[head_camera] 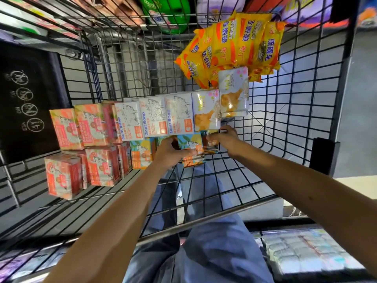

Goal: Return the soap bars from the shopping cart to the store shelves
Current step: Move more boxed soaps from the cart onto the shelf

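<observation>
Bare forearms (126, 201) are reaching into the shopping cart (342, 88); the left grip (170, 153) is holding a blue-yellow soap box (189, 142), the right grip (227, 139) pinching the neighbouring box (211, 147).

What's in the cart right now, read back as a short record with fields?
container: cart
left hand: grips teal boxes
right hand: grips teal boxes
behind them: white Goat Soap boxes
left side: pink boxes
far end: yellow packs, floral packs
</observation>
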`<control>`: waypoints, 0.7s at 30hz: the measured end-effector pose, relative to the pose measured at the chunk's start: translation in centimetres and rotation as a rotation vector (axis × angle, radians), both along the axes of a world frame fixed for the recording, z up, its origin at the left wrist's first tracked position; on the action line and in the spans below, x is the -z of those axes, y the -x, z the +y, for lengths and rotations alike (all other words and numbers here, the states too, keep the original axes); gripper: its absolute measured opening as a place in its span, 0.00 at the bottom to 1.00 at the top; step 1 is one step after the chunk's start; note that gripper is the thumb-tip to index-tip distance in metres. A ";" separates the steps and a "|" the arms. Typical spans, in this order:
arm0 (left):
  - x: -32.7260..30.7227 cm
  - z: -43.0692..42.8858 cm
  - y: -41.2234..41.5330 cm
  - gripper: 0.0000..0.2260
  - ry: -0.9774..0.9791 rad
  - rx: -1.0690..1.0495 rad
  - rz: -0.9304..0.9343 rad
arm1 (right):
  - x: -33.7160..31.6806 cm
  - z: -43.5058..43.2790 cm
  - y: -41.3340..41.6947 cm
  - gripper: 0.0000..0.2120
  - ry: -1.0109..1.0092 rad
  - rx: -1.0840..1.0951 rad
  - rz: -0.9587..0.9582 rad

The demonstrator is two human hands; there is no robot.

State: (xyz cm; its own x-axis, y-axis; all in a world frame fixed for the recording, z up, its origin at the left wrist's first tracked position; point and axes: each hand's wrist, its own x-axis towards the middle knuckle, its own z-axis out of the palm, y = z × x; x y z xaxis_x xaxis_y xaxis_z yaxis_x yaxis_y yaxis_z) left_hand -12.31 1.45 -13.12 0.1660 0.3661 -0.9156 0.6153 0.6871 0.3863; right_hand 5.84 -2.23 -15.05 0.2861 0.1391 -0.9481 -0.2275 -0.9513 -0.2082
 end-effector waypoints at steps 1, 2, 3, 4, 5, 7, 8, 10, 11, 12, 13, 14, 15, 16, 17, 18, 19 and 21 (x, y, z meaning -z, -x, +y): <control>0.0 0.1 0.0 0.25 0.011 0.005 0.009 | -0.1 0.0 0.1 0.28 -0.015 0.012 -0.010; 0.0 0.2 0.0 0.26 0.014 0.005 0.007 | -0.2 -0.1 0.2 0.26 -0.019 0.028 -0.025; 0.1 0.3 0.1 0.27 0.016 0.005 0.008 | -0.3 -0.1 0.3 0.24 -0.019 0.026 -0.051; 0.0 0.2 0.1 0.28 0.017 0.006 0.004 | -0.3 -0.2 0.3 0.22 -0.022 0.005 -0.084; 0.0 0.2 0.2 0.28 0.017 0.008 0.012 | -0.3 -0.4 0.4 0.22 -0.026 -0.055 -0.118; -0.1 0.1 0.3 0.29 0.020 0.001 0.007 | -0.7 -0.3 0.5 0.21 -0.048 -0.203 -0.137; -0.2 0.1 0.3 0.28 0.024 -0.001 0.001 | -0.9 -0.2 0.5 0.22 -0.054 -0.248 -0.129; -0.4 0.3 0.3 0.26 0.031 0.002 0.006 | -1.4 0.0 0.3 0.22 -0.064 -0.277 -0.136; -0.5 0.5 0.3 0.25 0.041 0.004 0.007 | -1.8 0.0 0.1 0.24 -0.063 -0.288 -0.147; -0.8 0.6 0.2 0.24 0.052 0.003 0.007 | -2.2 0.0 -0.1 0.25 -0.059 -0.305 -0.158; -1.3 0.8 0.2 0.23 0.065 0.008 0.002 | -2.8 -0.1 -0.3 0.27 -0.052 -0.329 -0.160; -1.6 1.0 0.1 0.21 0.087 0.010 -0.001 | -3.3 -0.1 -0.7 0.27 -0.045 -0.352 -0.146; -1.8 1.2 0.1 0.19 0.108 0.016 -0.003 | -3.8 -0.1 -1.1 0.26 -0.036 -0.361 -0.127; -2.3 1.4 0.1 0.17 0.125 0.023 -0.011 | -4.4 -0.2 -1.6 0.24 -0.035 -0.346 -0.113; -3.1 1.5 0.1 0.15 0.142 0.029 -0.029 | -5.3 -0.5 -2.2 0.22 -0.042 -0.315 -0.103; -3.9 1.7 0.2 0.12 0.163 0.028 -0.052 | -6.3 -0.6 -2.8 0.20 -0.048 -0.277 -0.101; -4.6 1.8 0.2 0.10 0.185 0.027 -0.075 | -7.1 -0.9 -3.5 0.20 -0.064 -0.244 -0.102; -6.1 1.8 0.4 0.09 0.204 0.027 -0.104 | -8.9 -1.2 -4.6 0.21 -0.098 -0.188 -0.098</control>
